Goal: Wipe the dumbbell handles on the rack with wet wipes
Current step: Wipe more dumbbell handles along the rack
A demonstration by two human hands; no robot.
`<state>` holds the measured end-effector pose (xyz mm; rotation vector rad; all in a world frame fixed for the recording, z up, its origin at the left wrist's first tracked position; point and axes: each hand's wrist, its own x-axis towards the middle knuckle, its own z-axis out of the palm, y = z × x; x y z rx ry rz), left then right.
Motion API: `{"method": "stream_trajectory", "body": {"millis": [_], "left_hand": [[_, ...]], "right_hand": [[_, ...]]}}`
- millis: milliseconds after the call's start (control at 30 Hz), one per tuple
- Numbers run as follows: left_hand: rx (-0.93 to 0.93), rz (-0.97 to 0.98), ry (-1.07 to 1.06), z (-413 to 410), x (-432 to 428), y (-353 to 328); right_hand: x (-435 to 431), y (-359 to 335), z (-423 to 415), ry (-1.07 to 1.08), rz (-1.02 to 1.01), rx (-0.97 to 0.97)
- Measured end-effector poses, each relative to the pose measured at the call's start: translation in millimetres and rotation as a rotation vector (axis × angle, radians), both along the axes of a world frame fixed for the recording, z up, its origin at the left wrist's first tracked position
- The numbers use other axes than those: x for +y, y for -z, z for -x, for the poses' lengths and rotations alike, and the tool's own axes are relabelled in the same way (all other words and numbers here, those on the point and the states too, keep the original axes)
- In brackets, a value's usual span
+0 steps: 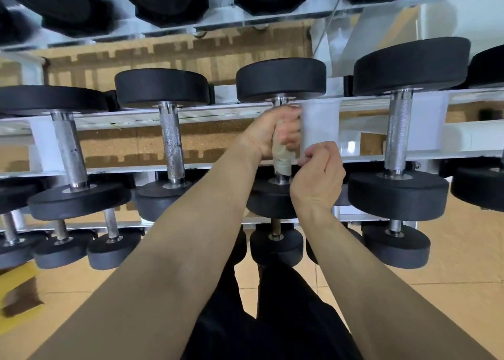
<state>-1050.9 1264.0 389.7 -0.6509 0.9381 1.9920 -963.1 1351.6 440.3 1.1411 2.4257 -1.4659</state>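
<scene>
On the middle tier of the white rack (pixel 218 113), the two dumbbells to the left sit with bare knurled steel bars, and neither hand touches them. The third dumbbell (pixel 281 80) is the one being worked on. Its handle (pixel 281 102) is wrapped in a wet wipe (pixel 282 159), greyish and clinging to the metal.

The dumbbell looks heavy and rigid, so it should stay seated in its cradle under rubbing. The wipe is thin, soft and damp, and the knurling will likely snag it. The best hold is round the wrapped bar itself, twisting and sliding along it rather than dragging one corner.

The left hand (pixel 268 133) grips the upper part of the wrap, fingers curled fully round the bar. Just to the right and lower, the right hand (pixel 317 175) has its fingers (pixel 306 158) curled tight, tips at the wipe's lower edge, apparently pinching it. Further right, a larger dumbbell (pixel 409 65) rests with its bar bare.
</scene>
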Motion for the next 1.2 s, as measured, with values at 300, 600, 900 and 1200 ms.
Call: {"method": "stream_trajectory", "body": {"millis": [300, 600, 900, 1200], "left_hand": [[0.036, 1.089, -0.145, -2.5, 41.0, -28.4], [0.042, 0.622, -0.016, -17.3, 15.6, -13.2], [0.001, -0.086, 0.015, -9.6, -0.3, 7.0], [0.021, 0.996, -0.236, 4.5, 34.9, -23.1]], "right_hand": [[1.8, 2.9, -1.6, 0.047, -0.001, 0.071], [-2.3, -0.9, -0.7, -0.001, 0.006, 0.038], [-0.7, -0.3, 0.3, -0.035, -0.024, -0.008], [-2.6, -0.2, -3.4, 0.005, -0.012, 0.03]]}}
